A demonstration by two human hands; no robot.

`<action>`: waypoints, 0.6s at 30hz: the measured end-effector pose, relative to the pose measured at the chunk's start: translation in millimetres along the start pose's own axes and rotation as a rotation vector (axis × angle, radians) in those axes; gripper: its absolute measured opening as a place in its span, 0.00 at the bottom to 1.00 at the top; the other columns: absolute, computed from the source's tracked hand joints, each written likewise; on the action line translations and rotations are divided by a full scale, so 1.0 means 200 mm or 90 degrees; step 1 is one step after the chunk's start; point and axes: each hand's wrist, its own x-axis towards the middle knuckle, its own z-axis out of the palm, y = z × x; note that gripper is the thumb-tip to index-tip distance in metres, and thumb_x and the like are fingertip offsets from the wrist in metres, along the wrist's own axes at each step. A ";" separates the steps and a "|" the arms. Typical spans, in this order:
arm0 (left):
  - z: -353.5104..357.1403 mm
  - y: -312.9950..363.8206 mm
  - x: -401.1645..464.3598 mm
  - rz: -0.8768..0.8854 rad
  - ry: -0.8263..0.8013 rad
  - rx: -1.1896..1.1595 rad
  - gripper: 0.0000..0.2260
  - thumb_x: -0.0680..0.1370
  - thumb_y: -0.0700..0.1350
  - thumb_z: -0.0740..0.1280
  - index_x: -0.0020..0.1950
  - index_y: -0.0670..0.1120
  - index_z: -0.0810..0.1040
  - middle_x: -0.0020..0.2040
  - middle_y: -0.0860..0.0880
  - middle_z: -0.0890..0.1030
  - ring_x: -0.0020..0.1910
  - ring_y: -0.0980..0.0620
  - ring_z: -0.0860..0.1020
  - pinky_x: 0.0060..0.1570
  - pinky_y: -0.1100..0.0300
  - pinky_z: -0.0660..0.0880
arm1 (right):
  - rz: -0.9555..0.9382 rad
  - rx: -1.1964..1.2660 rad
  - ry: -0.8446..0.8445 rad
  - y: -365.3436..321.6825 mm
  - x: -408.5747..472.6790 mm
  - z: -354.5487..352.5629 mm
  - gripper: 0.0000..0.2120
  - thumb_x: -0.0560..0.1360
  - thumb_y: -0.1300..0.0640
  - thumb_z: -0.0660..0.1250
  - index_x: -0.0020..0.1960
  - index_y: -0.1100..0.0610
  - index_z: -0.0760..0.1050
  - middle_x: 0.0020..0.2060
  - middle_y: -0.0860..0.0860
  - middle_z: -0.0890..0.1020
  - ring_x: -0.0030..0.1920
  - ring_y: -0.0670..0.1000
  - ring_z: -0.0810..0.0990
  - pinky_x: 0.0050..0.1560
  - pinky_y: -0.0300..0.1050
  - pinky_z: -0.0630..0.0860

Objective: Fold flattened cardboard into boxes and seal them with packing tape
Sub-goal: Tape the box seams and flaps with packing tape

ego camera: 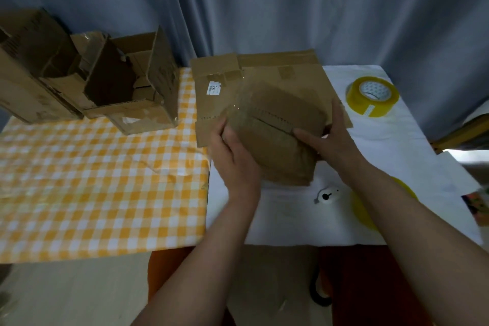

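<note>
Small cardboard box (pixel 275 135) held above white-covered part of table (pixel 291 222), near its far edge, tilted, blurred. Left hand (pixel 232 156) grips box's left side, fingers curled round it. Right hand (pixel 330 137) grips box's right side, thumb on top. Flat cardboard sheets (pixel 264 71) lie beneath box at far edge. Tape roll (pixel 373 95) at far right corner, apart from box. Second tape roll (pixel 362 209) near right edge, partly hidden by right forearm. Small white tool (pixel 326 195) just beside near side of box. Open boxes (pixel 100 79) stand at far left corner on yellow checked cloth (pixel 92 193).

Left hand (pixel 232 151) and right hand (pixel 330 137) grip a small cardboard box (pixel 275 130) (blurred) above flattened cardboard (pixel 219 71); tape roll (pixel 373 95) sits nearby.
</note>
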 end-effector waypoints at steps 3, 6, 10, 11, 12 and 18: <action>-0.07 0.08 0.19 0.062 -0.014 0.062 0.07 0.81 0.40 0.58 0.53 0.45 0.76 0.50 0.53 0.76 0.54 0.53 0.74 0.55 0.62 0.69 | 0.086 0.097 -0.082 -0.06 -0.17 0.04 0.33 0.69 0.52 0.75 0.69 0.53 0.63 0.53 0.57 0.80 0.43 0.54 0.83 0.39 0.51 0.83; -0.14 0.08 0.34 0.008 -0.090 0.140 0.06 0.80 0.40 0.59 0.49 0.45 0.76 0.47 0.53 0.77 0.49 0.55 0.74 0.48 0.63 0.69 | 0.127 0.074 -0.120 -0.05 -0.34 0.11 0.22 0.72 0.54 0.72 0.57 0.61 0.66 0.35 0.62 0.82 0.31 0.59 0.82 0.32 0.51 0.81; -0.20 0.00 0.38 -0.035 -0.256 0.190 0.05 0.81 0.42 0.61 0.47 0.45 0.75 0.45 0.54 0.77 0.45 0.58 0.73 0.43 0.67 0.68 | 0.182 0.022 -0.172 -0.02 -0.48 0.15 0.17 0.76 0.51 0.68 0.53 0.59 0.63 0.33 0.64 0.82 0.29 0.62 0.81 0.28 0.48 0.79; -0.20 -0.04 0.37 -0.045 -0.303 0.222 0.05 0.81 0.44 0.61 0.48 0.45 0.75 0.48 0.51 0.77 0.48 0.56 0.73 0.46 0.64 0.68 | 0.211 -0.013 -0.206 0.01 -0.50 0.15 0.17 0.76 0.50 0.67 0.54 0.60 0.63 0.33 0.64 0.82 0.30 0.61 0.81 0.29 0.48 0.79; -0.21 -0.08 0.35 -0.059 -0.339 0.245 0.06 0.82 0.45 0.61 0.50 0.45 0.75 0.52 0.50 0.77 0.51 0.54 0.74 0.49 0.63 0.68 | 0.232 -0.058 -0.242 0.04 -0.51 0.16 0.19 0.76 0.48 0.67 0.54 0.60 0.64 0.33 0.63 0.82 0.30 0.60 0.81 0.30 0.48 0.79; -0.20 -0.14 0.30 -0.107 -0.379 0.256 0.11 0.80 0.49 0.64 0.61 0.47 0.75 0.58 0.50 0.74 0.56 0.53 0.73 0.54 0.61 0.69 | -0.029 -0.406 -0.085 0.03 -0.38 0.19 0.42 0.68 0.41 0.73 0.72 0.55 0.54 0.67 0.54 0.66 0.66 0.53 0.67 0.62 0.52 0.70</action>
